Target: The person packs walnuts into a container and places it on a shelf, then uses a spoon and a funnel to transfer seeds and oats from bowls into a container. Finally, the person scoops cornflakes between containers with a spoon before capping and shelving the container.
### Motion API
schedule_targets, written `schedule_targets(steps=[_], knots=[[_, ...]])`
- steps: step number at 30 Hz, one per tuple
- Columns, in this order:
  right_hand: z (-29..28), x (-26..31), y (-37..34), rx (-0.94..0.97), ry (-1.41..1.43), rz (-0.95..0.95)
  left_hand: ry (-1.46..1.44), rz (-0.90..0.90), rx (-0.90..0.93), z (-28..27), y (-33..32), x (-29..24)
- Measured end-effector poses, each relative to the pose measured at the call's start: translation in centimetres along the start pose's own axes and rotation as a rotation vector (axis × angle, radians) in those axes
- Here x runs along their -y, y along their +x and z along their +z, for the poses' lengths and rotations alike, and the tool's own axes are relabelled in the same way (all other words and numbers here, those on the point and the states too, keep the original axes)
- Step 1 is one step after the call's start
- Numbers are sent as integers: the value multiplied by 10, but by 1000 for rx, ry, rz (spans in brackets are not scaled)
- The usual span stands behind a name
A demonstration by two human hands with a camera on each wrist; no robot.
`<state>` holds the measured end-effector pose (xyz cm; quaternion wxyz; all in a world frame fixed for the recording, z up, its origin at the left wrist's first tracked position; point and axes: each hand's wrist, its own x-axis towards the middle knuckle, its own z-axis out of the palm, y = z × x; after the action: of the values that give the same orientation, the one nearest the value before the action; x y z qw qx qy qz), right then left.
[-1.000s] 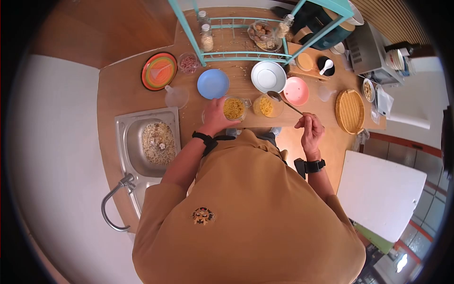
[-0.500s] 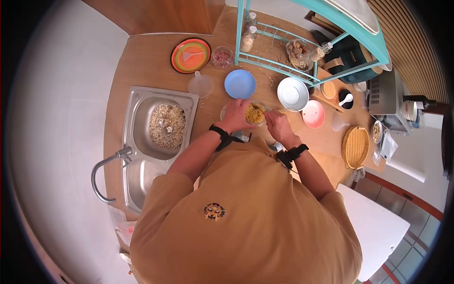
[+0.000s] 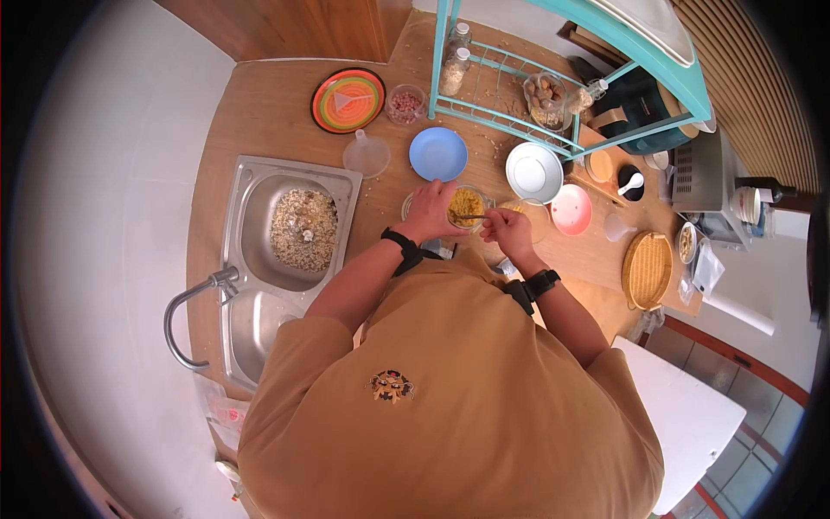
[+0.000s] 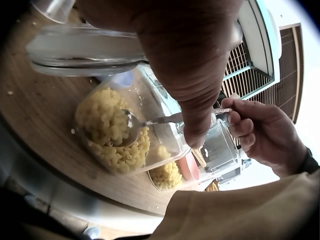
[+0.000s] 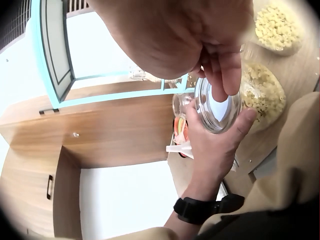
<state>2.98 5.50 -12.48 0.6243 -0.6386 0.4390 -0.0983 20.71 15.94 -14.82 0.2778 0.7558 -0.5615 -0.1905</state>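
My left hand (image 3: 428, 212) grips a clear glass jar (image 4: 159, 131) partly filled with yellow macaroni (image 4: 117, 132), its fingers and thumb about the rim in the right wrist view. A glass lid (image 4: 85, 52) stands swung open at the jar's side. My right hand (image 3: 510, 232) pinches the handle of a metal spoon (image 4: 131, 131), whose bowl lies inside the jar among the macaroni. Right of the jar, partly behind my right hand, stands a second clear container (image 3: 536, 221) that also holds macaroni (image 4: 167, 176).
Behind the jar lie a blue plate (image 3: 438, 154), a white bowl (image 3: 534, 173) and a pink bowl (image 3: 571, 209). A teal rack (image 3: 510, 117) stands at the back. On the left are a clear funnel (image 3: 367, 156) and a sink (image 3: 246, 272) with grain in it; a wicker basket (image 3: 648, 271) sits right.
My right hand has brought the spoon leftward from over the second container into the jar. My left hand keeps its grip on the jar. The head view has turned.
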Motion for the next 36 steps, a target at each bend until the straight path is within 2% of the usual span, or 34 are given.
schedule_targets(steps=[5,14,26,32,36], knots=[[-13,-9,-3,-41,330,140,3,6,-17,3,0,1],[-31,-18,-19,-133,566,233,-24,-28,-2,3,0,-1],[-56,-28,-32,-161,710,168,-7,28,-24,2,2,-4],[-72,-21,-49,-185,827,121,-31,-25,25,-1,4,-9],[-100,-17,-70,-216,864,56,16,-5,14,3,4,-7]])
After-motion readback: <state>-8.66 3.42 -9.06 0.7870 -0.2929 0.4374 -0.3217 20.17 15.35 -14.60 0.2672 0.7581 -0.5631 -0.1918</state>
